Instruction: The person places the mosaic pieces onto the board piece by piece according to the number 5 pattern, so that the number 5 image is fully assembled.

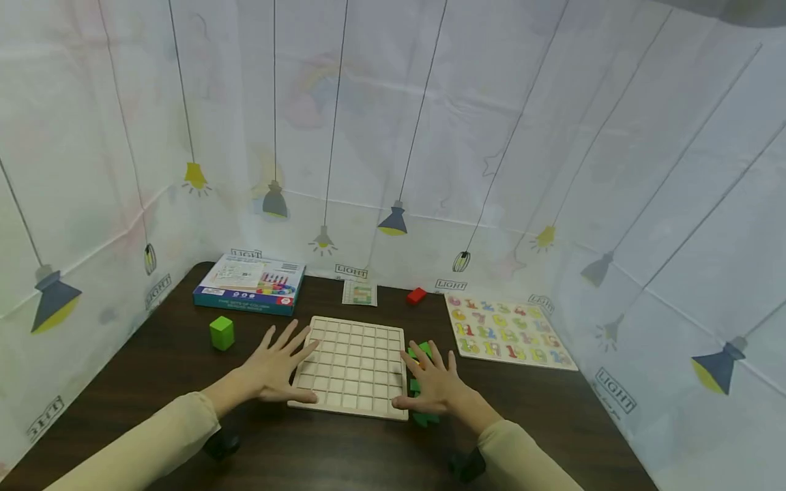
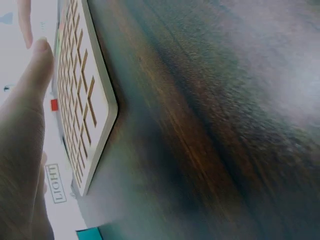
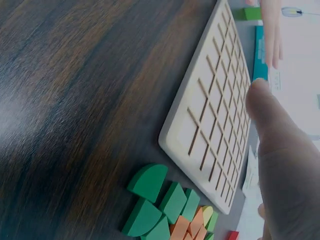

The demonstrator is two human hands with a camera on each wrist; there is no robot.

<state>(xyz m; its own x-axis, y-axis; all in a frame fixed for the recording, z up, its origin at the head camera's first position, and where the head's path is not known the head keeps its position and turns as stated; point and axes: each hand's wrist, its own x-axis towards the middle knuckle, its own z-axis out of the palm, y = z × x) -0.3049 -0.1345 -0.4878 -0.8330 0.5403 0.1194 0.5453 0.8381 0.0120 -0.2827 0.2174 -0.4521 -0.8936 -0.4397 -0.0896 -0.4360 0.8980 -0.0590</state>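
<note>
A pale wooden grid board [image 1: 350, 368] lies flat on the dark table between my two hands. My left hand [image 1: 273, 368] is spread over the board's left side, fingers straight, holding nothing. Over its right edge my right hand [image 1: 434, 383] is spread the same way, with nothing in it. Whether either hand touches the board I cannot tell. Beside the board's right edge, partly hidden under the right hand, lie several green blocks [image 1: 424, 419]. The right wrist view shows these as green pieces [image 3: 174, 202] together with orange pieces [image 3: 196, 222] and a yellow one.
A boxed game [image 1: 248, 283] lies at the back left, a lime-green block [image 1: 222, 333] in front of it. Behind the board are a small pattern card [image 1: 359, 293] and a red block [image 1: 416, 295]. A number puzzle board [image 1: 506, 331] lies at the right. Printed curtains surround the table.
</note>
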